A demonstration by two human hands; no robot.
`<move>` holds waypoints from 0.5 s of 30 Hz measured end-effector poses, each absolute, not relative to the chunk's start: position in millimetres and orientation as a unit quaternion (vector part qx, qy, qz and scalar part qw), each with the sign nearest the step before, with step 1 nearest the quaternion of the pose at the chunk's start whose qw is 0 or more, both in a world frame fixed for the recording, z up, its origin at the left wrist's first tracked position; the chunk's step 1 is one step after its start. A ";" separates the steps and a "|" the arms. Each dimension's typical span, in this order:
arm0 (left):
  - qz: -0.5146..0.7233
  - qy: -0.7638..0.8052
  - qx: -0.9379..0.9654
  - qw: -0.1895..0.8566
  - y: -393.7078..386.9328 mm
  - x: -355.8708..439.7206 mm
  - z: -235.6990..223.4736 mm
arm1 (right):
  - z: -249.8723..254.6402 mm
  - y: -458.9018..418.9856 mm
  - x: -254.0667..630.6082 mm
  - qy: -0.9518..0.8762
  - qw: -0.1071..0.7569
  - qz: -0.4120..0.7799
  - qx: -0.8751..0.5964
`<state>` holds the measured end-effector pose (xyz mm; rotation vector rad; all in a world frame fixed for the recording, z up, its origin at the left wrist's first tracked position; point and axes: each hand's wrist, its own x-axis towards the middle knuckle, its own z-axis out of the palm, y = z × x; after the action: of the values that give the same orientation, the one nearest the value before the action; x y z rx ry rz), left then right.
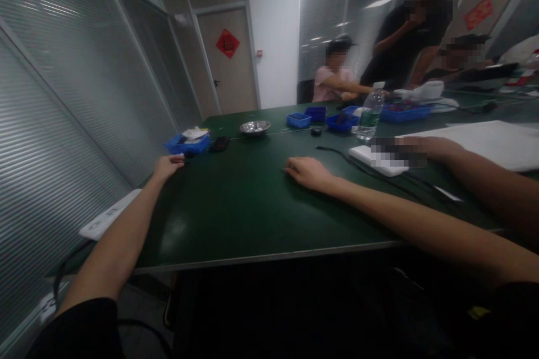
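My left hand [167, 167] reaches over the left side of the green table [227, 202]. Its fingers are pinched on a small white piece [182, 155], too small to name. Just beyond it stand a blue basket [188, 142] with papers inside and a flat black object [219, 143]. Over the middle of the table, my right hand [309, 173] is closed, and a thin pointed thing [284, 169] sticks out from its fingers. The rest of that thing is hidden in the hand. A shiny metal dish [255, 128] sits farther back, between the two hands.
Blue trays [298, 119], a black mouse-like object [316, 131] and a water bottle [370, 112] stand at the back right. Another person's arm [475, 168] rests beside a white box [377, 160] and a black cable [337, 152]. Several people are across the table.
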<state>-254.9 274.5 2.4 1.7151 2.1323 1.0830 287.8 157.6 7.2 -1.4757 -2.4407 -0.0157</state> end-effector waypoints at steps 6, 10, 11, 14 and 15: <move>0.346 0.751 0.555 0.087 278.2 -265.1 -2.6 | 7.4 156.3 288.0 -0.849 0.154 0.000 -0.505; 0.348 0.748 0.557 0.096 281.4 -269.3 -5.0 | 6.7 156.7 288.2 -0.850 0.155 0.003 -0.503; 0.351 0.748 0.554 0.103 281.6 -269.0 -4.6 | 6.3 156.9 288.3 -0.850 0.155 0.002 -0.504; 0.378 0.742 0.533 0.149 281.3 -266.0 -2.8 | 5.6 157.1 288.6 -0.849 0.158 -0.005 -0.504; 0.387 0.738 0.527 0.165 281.1 -264.7 -2.3 | 5.6 157.0 288.7 -0.850 0.158 -0.005 -0.503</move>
<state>-264.7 281.1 -2.3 1.5014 2.1029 1.1022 288.7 157.0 5.6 -1.4374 -2.4307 -0.0131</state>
